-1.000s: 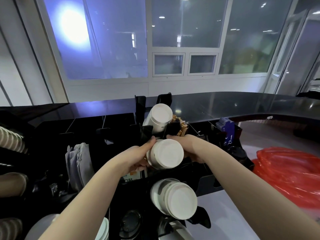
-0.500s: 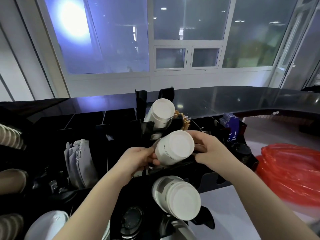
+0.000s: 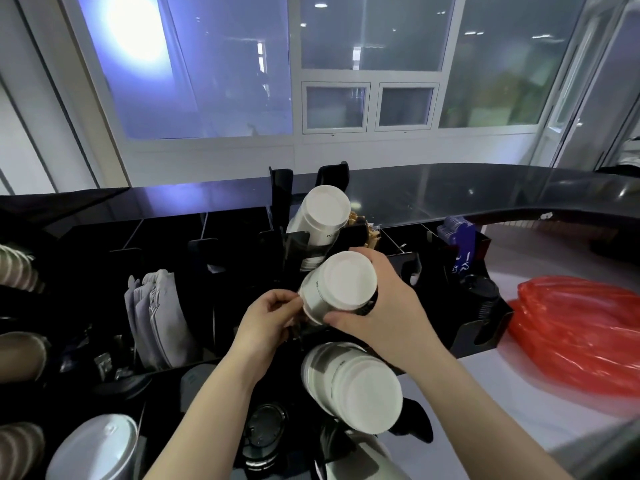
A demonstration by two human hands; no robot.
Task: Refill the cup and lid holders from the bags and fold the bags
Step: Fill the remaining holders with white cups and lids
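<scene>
I have one view only, from the wide-angle camera worn on the person's head, so no second view overlaps it. It looks forward and down over both forearms, which enter from the bottom edge. The grip sits close, just below frame centre: the right hand point(image 3: 384, 306) and left hand point(image 3: 266, 323) meet on the white cup stack point(image 3: 341, 284). Beyond the grip the black organizer point(image 3: 485, 327) and dark counter point(image 3: 485, 192) recede to the windows point(image 3: 374, 36) at the top. Nearer than the grip, another cup stack point(image 3: 360, 389) looms large. Straight lines bow towards the edges.
</scene>
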